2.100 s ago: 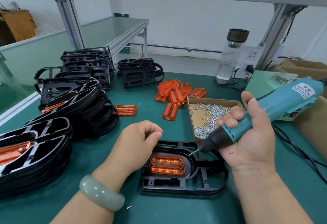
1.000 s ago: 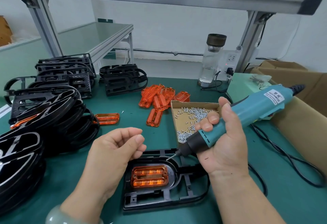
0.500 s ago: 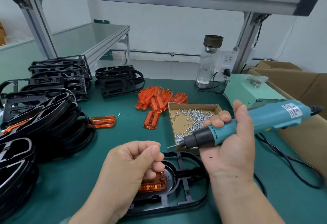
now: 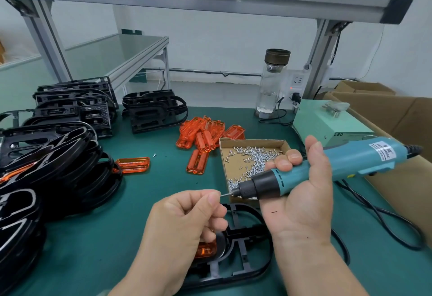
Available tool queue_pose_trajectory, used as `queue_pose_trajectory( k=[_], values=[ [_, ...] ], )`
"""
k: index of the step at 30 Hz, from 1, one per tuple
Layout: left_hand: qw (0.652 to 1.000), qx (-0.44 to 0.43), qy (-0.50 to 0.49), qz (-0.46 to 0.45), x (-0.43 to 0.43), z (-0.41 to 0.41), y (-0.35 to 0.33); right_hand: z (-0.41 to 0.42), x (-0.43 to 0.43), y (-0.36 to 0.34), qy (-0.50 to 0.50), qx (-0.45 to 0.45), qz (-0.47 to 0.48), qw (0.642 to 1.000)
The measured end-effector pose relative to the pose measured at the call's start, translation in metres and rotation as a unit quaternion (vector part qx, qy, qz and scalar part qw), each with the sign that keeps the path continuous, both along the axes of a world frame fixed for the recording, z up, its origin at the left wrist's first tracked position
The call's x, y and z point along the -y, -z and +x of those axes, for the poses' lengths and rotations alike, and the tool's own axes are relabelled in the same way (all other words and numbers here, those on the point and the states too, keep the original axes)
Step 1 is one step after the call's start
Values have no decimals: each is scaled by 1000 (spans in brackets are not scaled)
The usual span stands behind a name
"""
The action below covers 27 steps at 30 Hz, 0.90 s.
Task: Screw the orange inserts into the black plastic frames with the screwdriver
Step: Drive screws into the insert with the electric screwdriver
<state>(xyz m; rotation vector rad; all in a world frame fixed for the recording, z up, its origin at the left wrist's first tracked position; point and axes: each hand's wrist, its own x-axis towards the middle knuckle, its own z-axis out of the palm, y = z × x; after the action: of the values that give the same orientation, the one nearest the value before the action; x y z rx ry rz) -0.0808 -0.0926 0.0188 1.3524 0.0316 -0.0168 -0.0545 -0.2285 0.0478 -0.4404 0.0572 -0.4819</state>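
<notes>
The gap between the left hand [image 4: 187, 221] and the driver bit has closed since half a second ago: the thumb and forefinger now meet the bit tip [image 4: 225, 194], and the screwdriver [image 4: 350, 158], which a second ago pointed down at the work, lies almost level. The left hand's fingers are curled and its thumb and forefinger pinch together at the tip, probably setting a screw on it (the screw itself is too small or too hidden to see). The right hand [image 4: 301, 193] is palm up, wrapped round the teal barrel just behind the black nose, thumb up along the near side.

Below both hands, a black frame [image 4: 243, 237] lies flat on the green mat [image 4: 163, 179], with an orange insert [image 4: 205, 250] seated in its left end, mostly covered by the left hand. I cannot tell how many of its screws are in; this one looks to be in mid-fastening.

Just beyond the hands is the cardboard tray [image 4: 252, 141] of loose screws [image 4: 254, 155]. A pile of loose inserts [image 4: 203, 132] and stacks of bare frames [image 4: 154, 111] wait at the back, so plenty is left. The leaning stack [image 4: 58, 155] at the left shows orange in places, so those are likely finished.
</notes>
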Motion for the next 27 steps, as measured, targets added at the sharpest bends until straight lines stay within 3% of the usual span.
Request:
queue_pose_trajectory(
  k=[24,26,27],
  values=[
    [997,-11,73,-34,-8,3,-5,-3,-2,0,7,31,-34,999],
    [998,10,60,7,-17,4,-5,-1,0,2,2,30,-35,999],
    [995,37,41,83,-25,5,-3,-1,2,2,1,28,-38,999]
  ],
)
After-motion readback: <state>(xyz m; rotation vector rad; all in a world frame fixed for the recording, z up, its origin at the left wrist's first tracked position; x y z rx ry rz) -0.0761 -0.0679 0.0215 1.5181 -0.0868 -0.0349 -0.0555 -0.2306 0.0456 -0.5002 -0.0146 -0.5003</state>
